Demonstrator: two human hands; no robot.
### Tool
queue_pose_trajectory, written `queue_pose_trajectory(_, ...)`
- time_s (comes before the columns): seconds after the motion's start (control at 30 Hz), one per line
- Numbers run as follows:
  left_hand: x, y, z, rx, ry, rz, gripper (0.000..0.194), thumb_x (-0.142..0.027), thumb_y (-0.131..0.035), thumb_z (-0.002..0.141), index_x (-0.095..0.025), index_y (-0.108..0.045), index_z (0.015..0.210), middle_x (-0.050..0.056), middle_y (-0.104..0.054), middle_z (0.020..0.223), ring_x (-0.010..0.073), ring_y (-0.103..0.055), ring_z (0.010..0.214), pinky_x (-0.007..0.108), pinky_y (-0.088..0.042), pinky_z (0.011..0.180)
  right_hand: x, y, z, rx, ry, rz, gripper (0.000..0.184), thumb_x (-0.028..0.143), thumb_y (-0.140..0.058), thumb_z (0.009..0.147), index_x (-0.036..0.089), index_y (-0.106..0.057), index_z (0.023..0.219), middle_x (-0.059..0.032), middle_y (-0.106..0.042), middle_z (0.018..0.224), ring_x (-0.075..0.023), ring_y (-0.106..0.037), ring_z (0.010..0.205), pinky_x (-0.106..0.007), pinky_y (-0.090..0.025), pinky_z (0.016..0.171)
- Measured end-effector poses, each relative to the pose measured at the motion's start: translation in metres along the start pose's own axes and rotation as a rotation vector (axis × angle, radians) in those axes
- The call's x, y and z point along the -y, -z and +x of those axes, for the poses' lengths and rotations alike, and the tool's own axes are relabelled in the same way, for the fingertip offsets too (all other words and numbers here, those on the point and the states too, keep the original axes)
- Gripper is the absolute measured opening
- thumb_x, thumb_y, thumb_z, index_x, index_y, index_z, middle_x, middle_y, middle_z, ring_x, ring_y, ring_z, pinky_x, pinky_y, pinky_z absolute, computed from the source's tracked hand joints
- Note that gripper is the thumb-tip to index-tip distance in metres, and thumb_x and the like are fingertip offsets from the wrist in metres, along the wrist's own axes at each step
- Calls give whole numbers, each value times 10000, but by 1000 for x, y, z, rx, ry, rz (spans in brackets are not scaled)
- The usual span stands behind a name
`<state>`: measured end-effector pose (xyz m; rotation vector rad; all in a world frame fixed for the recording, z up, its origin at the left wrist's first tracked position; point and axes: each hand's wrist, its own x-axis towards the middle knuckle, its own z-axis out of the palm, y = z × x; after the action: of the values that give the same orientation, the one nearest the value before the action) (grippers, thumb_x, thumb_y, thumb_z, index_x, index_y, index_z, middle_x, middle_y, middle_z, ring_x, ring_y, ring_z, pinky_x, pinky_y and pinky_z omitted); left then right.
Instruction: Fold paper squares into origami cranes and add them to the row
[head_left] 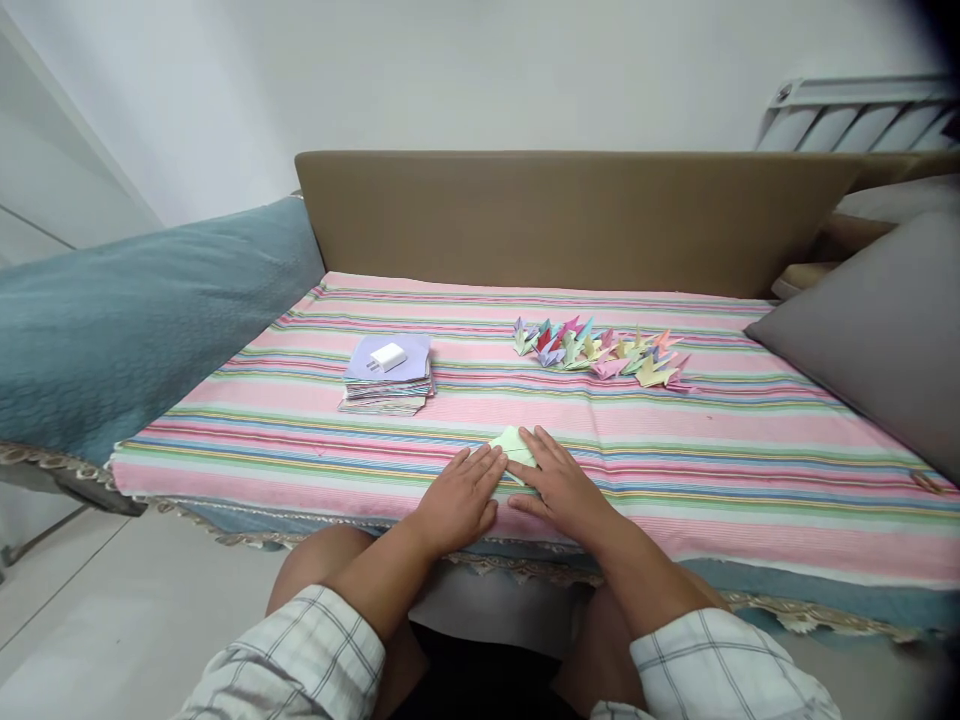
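Note:
A pale green sheet of folded paper [513,441] lies on the striped cloth near the front edge of the seat. My left hand [461,500] rests flat beside it, its fingertips on the paper's left side. From the right, my right hand [559,487] presses on the paper with fingers stretched out and spread. Both hands cover part of the paper, so its full outline is hidden. Farther back to the right sit several folded paper cranes [574,347] in many colours. To the left is a stack of square paper [388,390] with a white charger plug [387,357] on top.
Pink striped cloth [247,400] covers the seat. A brown backrest [555,220] stands behind it, a blue-covered armrest [165,310] at the left, and a grey cushion [892,320] at the right. A small brown object [927,484] lies near the right edge.

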<state>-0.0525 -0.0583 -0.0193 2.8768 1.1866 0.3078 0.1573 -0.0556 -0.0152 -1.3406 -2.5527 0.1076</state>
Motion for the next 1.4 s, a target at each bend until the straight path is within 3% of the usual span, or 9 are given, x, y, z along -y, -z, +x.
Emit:
queue_pose_trajectory(0.37, 0, 0, 0, -3, -26, 71, 550, -275, -444, 850, -165, -355, 1382, 84, -295, 1490, 263, -260, 1365, 459, -217, 1103, -8, 6, -12, -41, -190, -4, 445, 512, -539, 831, 320, -574, 1231, -100, -296, 1483, -332, -246, 1360, -483, -312, 1047)
queue_pose_trajectory(0.6, -3, 4, 1, -13, -16, 47, 571, -282, -472, 822, -173, -376, 1374, 75, -358, 1459, 286, -285, 1342, 475, -226, 1086, -12, 15, -15, -106, -260, -42, 403, 494, -527, 843, 212, -654, 1101, -141, -423, 1403, -317, -382, 1287, -467, -355, 1016)
queue_pose_trajectory(0.7, -3, 4, 2, -15, -13, 36, 574, -285, -481, 815, -175, -383, 1369, 75, -372, 1451, 282, -290, 1339, 473, -226, 1087, -7, 16, -11, -214, -266, -51, 347, 437, -466, 890, 177, -672, 992, -125, -519, 1323, -269, -450, 1232, -447, -325, 1039)
queue_pose_trajectory(0.77, -3, 4, 2, -19, -11, 30, 576, -278, -486, 808, -173, -387, 1366, 79, -381, 1445, 279, -293, 1337, 474, -224, 1088, -1, 13, -6, -247, -191, -51, 366, 407, -404, 920, 175, -633, 1085, -106, -528, 1319, -239, -430, 1255, -452, -254, 1082)
queue_pose_trajectory(0.87, -3, 3, 1, -30, -15, 35, 586, -271, -497, 794, -170, -390, 1362, 88, -401, 1431, 270, -298, 1335, 468, -224, 1090, 8, 0, 2, -147, -48, -60, 535, 471, -349, 924, 156, -425, 1349, -111, -414, 1417, -240, -308, 1343, -485, -180, 1106)
queue_pose_trajectory(0.97, -3, 3, 1, -47, -19, 45, 587, -273, -494, 792, -174, -387, 1360, 83, -408, 1425, 260, -309, 1326, 453, -218, 1092, 11, -11, 5, -20, -46, -76, 669, 572, -286, 904, 146, -305, 1419, -124, -313, 1468, -255, -245, 1371, -517, -160, 1101)
queue_pose_trajectory(1.2, -9, 12, 12, -14, 48, 61, 610, -334, -549, 717, -186, -441, 1299, 107, -319, 1474, 309, -387, 1226, 482, -331, 956, 10, -12, 6, 103, -80, -64, 769, 659, -224, 867, 161, -211, 1452, -120, -216, 1503, -266, -168, 1395, -539, -110, 1104)
queue_pose_trajectory(1.4, -6, 10, 15, -7, 81, 53, 642, -382, -562, 705, -201, -433, 1307, 88, -361, 1455, 328, -320, 1281, 502, -278, 1005, 10, -12, 7, 131, -102, -46, 781, 684, -233, 851, 179, -240, 1446, -114, -207, 1506, -266, -155, 1398, -544, -92, 1105)
